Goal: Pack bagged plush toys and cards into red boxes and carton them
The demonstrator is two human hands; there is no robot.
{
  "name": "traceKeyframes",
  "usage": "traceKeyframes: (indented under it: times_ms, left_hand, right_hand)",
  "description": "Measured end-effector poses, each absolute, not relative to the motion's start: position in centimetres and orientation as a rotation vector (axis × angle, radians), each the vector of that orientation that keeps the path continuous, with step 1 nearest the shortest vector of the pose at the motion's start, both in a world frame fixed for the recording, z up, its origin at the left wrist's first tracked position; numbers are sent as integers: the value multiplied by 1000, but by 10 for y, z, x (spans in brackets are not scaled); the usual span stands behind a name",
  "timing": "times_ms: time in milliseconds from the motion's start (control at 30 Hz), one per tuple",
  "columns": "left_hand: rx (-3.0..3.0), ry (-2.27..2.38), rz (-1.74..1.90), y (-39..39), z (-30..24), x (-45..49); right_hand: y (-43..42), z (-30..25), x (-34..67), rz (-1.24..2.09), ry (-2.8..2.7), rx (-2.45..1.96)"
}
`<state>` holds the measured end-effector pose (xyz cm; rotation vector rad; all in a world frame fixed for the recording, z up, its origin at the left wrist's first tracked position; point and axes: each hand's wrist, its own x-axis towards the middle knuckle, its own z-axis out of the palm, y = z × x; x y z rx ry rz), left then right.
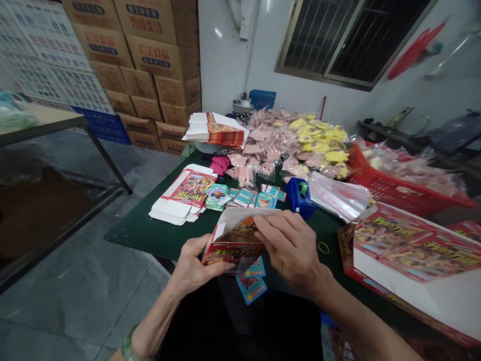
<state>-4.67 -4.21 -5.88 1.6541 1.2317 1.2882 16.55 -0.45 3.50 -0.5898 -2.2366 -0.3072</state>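
Observation:
A small red printed cardboard box (pixel 235 252) is held over the table's front edge, its top open and white flap raised. My left hand (pixel 197 260) grips its left side, thumb along the front. My right hand (pixel 289 245) is closed on the right side, fingertips bent over the opening; its thumb is hidden. Something orange and brown shows inside, too shaded to name. Below the box are blue picture cards (pixel 251 288), partly covered by it. Beyond it lie stacks of small cards (pixel 244 197) and flattened red-and-white boxes (pixel 184 193).
A blue tape dispenser (pixel 300 198) and clear plastic bags (pixel 338 195) lie on the green table (pixel 150 231). Behind are bagged pink and yellow toys (pixel 278 143) and a stack of flat boxes (pixel 218 131). At right stand a red basket (pixel 402 185) and a large display box (pixel 413 250).

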Motion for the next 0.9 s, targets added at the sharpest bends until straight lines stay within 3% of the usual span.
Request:
traceKeyframes:
  times_ms: [333,433,567,667,800,900]
  left_hand:
    - [1694,1336,1387,-40,-64,-40]
    - [1648,1490,1632,-39,-64,-35]
    - [1526,1556,2068,-28,-60,-33]
    - [1598,1532,2174,-15,-66,-35]
    - [1669,1534,1950,-2,-84,-38]
    - [1615,1519,1958,-2,-84,-43]
  right_hand:
    - [-10,35,137,-193,-2450,-869]
    - [1,35,134,-64,-2483,-785]
    - [8,25,134,46,-1929,-874]
    - [20,7,128,326,-1650,-957]
    - [45,-22,110,883,-1591,-863]
    - [54,-38,99,921,-1492,-838]
